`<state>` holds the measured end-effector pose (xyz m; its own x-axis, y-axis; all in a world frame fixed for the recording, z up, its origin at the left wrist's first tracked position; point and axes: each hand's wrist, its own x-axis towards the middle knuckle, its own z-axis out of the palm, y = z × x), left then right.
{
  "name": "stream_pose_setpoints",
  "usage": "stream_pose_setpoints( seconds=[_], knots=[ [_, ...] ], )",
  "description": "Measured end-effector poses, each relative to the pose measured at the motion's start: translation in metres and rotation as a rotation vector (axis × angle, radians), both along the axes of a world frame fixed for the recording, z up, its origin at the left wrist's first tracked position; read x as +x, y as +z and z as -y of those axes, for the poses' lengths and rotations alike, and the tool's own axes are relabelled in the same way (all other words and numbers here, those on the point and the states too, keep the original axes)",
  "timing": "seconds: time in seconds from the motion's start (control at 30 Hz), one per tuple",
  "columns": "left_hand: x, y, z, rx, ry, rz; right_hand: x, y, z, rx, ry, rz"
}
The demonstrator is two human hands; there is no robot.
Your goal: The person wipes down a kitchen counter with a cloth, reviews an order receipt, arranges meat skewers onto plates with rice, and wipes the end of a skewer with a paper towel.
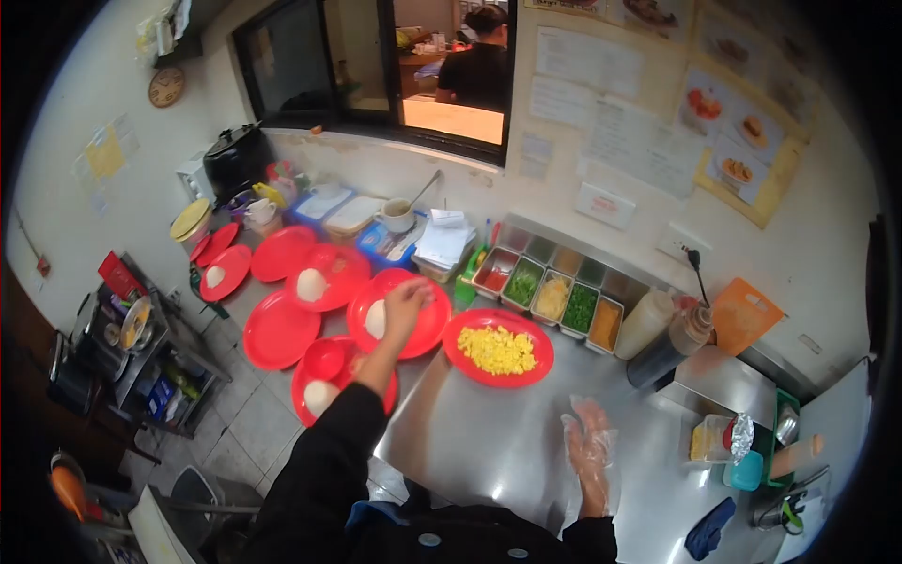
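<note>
My left hand is over a red plate that bears a mound of rice; its fingers are bent together, and anything between them is too small to make out. To the right lies a red oval plate with chopped yellow egg. My right hand, in a clear plastic glove, is above the steel table with its fingers stretched out and holds nothing. More red plates, some with rice, stand at the left, including one without food.
Metal trays of toppings line the wall, beside squeeze bottles. An orange cutting board leans behind. Containers and a dark cloth are at the right. Behind the window is a person.
</note>
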<state>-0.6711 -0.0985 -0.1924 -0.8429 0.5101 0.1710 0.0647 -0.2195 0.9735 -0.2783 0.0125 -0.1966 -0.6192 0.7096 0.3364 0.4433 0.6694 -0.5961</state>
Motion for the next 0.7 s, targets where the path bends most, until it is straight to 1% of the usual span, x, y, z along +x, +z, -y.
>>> stream_pose_setpoints(
  seconds=[0.03, 0.07, 0.13, 0.17, 0.2, 0.27, 0.37, 0.43, 0.5, 0.57, 0.6, 0.67, 0.7],
  knots=[
    [-0.021, -0.005, -0.025, 0.015, -0.062, 0.059, -0.003, 0.0, 0.01, 0.008, -0.014, -0.017],
    [-0.042, -0.012, -0.049, 0.014, -0.089, 0.065, -0.004, 0.001, 0.019, 0.021, -0.03, -0.035],
    [-0.081, -0.024, -0.102, 0.223, -0.067, 0.46, 0.004, -0.009, 0.029, 0.043, -0.09, -0.003],
    [-0.096, -0.031, -0.12, 0.229, -0.092, 0.468, 0.009, -0.014, 0.035, 0.051, -0.123, 0.029],
    [-0.11, -0.037, -0.136, 0.275, -0.006, 0.545, 0.013, -0.014, 0.041, 0.062, -0.143, 0.034],
    [-0.132, -0.044, -0.164, 0.385, 0.143, 0.695, 0.019, -0.011, 0.053, -0.024, -0.243, 0.086],
    [-0.158, -0.052, -0.181, 0.362, 0.036, 0.751, 0.024, -0.024, 0.061, -0.034, -0.321, 0.084],
    [-0.168, -0.038, -0.188, 0.38, 0.128, 0.64, 0.017, -0.017, 0.066, -0.039, -0.341, 0.096],
    [-0.17, -0.009, -0.189, 0.414, 0.182, 0.55, 0.003, -0.007, 0.065, -0.041, -0.361, 0.097],
    [-0.145, 0.038, -0.168, 0.603, 0.048, 0.385, -0.012, 0.001, 0.061, -0.017, -0.356, 0.095],
    [-0.133, 0.054, -0.157, 0.59, 0.037, 0.392, -0.02, 0.005, 0.058, 0.032, -0.323, 0.111],
    [-0.108, 0.081, -0.133, 0.403, -0.285, 0.182, -0.036, 0.011, 0.047, 0.095, -0.246, 0.098],
    [-0.09, 0.095, -0.117, 0.39, -0.292, 0.193, -0.045, 0.015, 0.042, 0.108, -0.203, 0.068]
  ],
)
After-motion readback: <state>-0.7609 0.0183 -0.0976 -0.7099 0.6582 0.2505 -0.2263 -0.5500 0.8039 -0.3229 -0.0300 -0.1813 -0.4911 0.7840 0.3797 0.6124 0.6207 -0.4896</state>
